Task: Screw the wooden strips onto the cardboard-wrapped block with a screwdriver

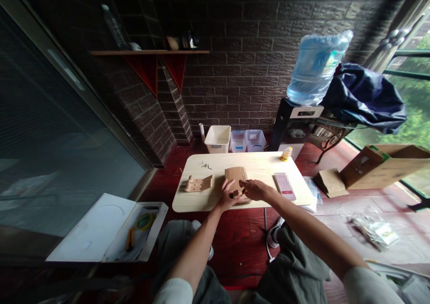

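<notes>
Where two dark grey-green trouser legs (pixel 186 245) reached toward the work, an open, shallow white case (pixel 116 225) lay to the left, with a yellow-green ring-shaped roll (pixel 145 221) and an orange-yellow tool (pixel 130 239) inside. Beyond the knees stood a low, pale wood-topped table (pixel 198 201) with rounded corners. Near the middle of its near edge, the left hand (pixel 229 195) was half open, thumb and fingers apart, against the near part of a brown piece with a rounded far edge (pixel 236 174); whether it gripped or merely pressed could not be told. The right hand (pixel 254 190) was curled just beside it, fingers drawn in over the same near part; what it held, if anything, was too small to make out. The brown piece lay on the tabletop between and beyond the hands.

To its left rested a slatted light-brown wooden part (pixel 199 184); to its right, a flat pinkish rectangular object (pixel 285 186), partly blurred. Farther back were a few small, dark, thin pieces (pixel 205 165) and a small yellow-and-clear bottle (pixel 286 154). Past the far edge, a cream plastic bin (pixel 217 138) stood beside two clear plastic tubs (pixel 238 141), before a dark brick wall (pixel 235 71).
</notes>
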Action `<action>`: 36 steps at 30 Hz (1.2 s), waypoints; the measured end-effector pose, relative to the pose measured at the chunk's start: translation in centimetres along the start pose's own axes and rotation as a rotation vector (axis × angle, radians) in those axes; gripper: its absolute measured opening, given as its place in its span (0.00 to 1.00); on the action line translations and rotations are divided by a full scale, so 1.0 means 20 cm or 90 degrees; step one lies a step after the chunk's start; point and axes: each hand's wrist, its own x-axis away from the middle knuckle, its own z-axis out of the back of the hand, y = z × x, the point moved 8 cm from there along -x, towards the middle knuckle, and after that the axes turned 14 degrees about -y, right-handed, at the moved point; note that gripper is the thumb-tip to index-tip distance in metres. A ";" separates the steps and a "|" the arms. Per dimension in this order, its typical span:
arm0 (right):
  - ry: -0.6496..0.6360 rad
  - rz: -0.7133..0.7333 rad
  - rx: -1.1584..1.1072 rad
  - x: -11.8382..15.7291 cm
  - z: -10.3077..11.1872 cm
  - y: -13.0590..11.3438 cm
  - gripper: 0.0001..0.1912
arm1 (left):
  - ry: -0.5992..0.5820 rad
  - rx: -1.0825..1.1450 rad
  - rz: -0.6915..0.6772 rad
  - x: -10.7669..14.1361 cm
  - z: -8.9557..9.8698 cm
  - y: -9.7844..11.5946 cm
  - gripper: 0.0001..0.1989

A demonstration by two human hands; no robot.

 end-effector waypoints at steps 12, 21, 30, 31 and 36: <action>-0.005 -0.029 0.000 0.00 0.02 -0.02 0.15 | -0.022 0.006 0.001 -0.01 -0.01 -0.01 0.13; 0.008 -0.034 0.001 -0.01 0.01 -0.02 0.21 | -0.020 0.013 -0.002 -0.01 -0.02 -0.02 0.12; 0.002 -0.002 0.027 -0.01 0.04 -0.01 0.17 | -0.010 0.028 0.006 -0.02 -0.03 -0.03 0.17; 0.000 -0.003 0.028 -0.01 0.03 -0.01 0.17 | -0.012 0.027 0.006 -0.02 -0.03 -0.03 0.17; -0.001 -0.018 0.025 -0.03 0.00 0.00 0.18 | -0.011 0.019 -0.010 -0.01 -0.03 -0.03 0.14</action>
